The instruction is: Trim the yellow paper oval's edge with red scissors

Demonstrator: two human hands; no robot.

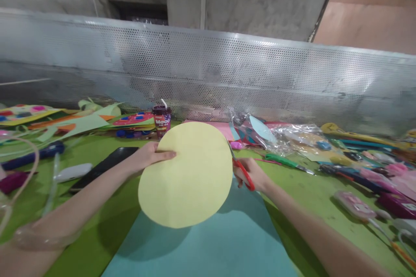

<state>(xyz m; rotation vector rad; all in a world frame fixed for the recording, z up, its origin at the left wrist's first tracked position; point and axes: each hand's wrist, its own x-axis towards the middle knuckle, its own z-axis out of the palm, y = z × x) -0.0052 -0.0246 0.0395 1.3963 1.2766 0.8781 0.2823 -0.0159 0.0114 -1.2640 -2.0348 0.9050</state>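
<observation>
A large round piece of pale yellow paper (188,177) is held up in front of me, above the table. My left hand (152,158) pinches its upper left edge, thumb on the near face and the other fingers behind. At the paper's right edge my right hand (251,173) grips red-handled scissors (244,174). Their blades run up along that edge; whether they touch the paper I cannot tell. Beneath lies a sheet of light blue paper (208,251), shadowed by the yellow piece.
A dark cup with a straw (161,122) stands behind the yellow paper. To the left lie a black flat object (107,166) and paper scraps (87,123). Plastic wrapping (292,136), a green-handled tool (286,161) and a pink device (354,204) lie right. A perforated metal panel (211,73) borders the back.
</observation>
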